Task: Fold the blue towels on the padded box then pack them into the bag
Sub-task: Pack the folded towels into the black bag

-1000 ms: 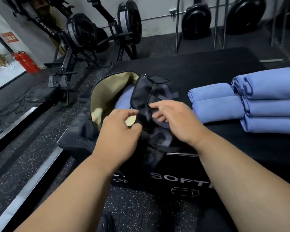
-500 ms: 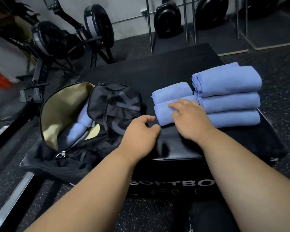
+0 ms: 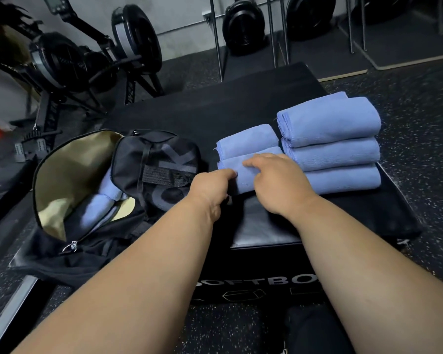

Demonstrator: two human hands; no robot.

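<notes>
Hands meet on the nearest folded towel [image 3: 243, 172]: left hand [image 3: 210, 186] pinches its end, right hand [image 3: 279, 180] rests flat; lifting unevenly could unfold it.

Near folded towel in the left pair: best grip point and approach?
Take the near towel at its left end, coming from the bag side. That end faces open box surface, while the right end butts the stacked towels. The left hand is already there; the right hand rests on top.
</notes>
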